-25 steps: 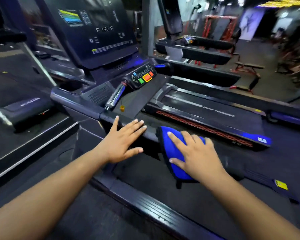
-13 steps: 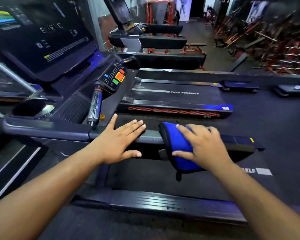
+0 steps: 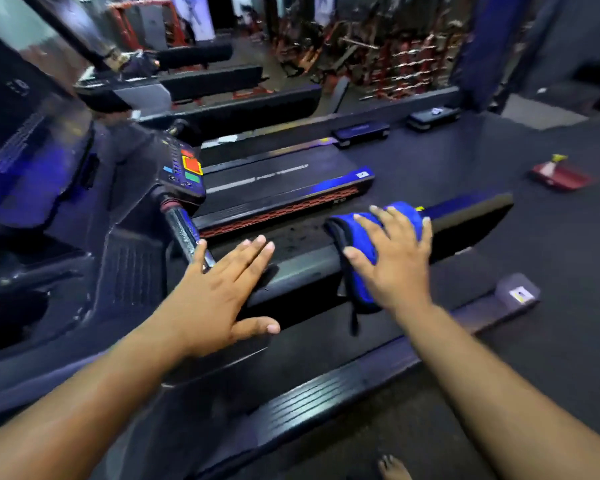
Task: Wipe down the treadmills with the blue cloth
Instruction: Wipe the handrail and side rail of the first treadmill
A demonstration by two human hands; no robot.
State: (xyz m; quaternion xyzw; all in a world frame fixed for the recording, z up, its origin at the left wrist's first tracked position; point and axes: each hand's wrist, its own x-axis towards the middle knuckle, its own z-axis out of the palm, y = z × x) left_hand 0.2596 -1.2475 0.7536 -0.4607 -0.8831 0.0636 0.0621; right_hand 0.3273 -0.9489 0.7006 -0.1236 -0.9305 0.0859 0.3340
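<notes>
A dark treadmill handrail (image 3: 305, 268) runs from the lower left to the right across the middle of the view. The blue cloth (image 3: 347, 233) is draped over this rail. My right hand (image 3: 392, 261) lies flat on top of the cloth with spread fingers, pressing it onto the rail. My left hand (image 3: 219, 296) rests flat on the rail to the left of the cloth, fingers straight, thumb hanging over the near side. The treadmill's control pad (image 3: 184, 168) with red, green and blue buttons sits up and to the left.
The treadmill console (image 3: 28, 143) fills the left side. A second treadmill deck (image 3: 284, 188) lies just beyond the rail, with more machines behind. A red object (image 3: 558, 176) sits on the floor at right. Weight racks (image 3: 395, 57) line the back. A bare foot (image 3: 394, 467) shows at the bottom.
My right hand has slid the cloth to the right along the rail. The view has swung right, so the console now sits at the left edge. My left hand stays on the rail.
</notes>
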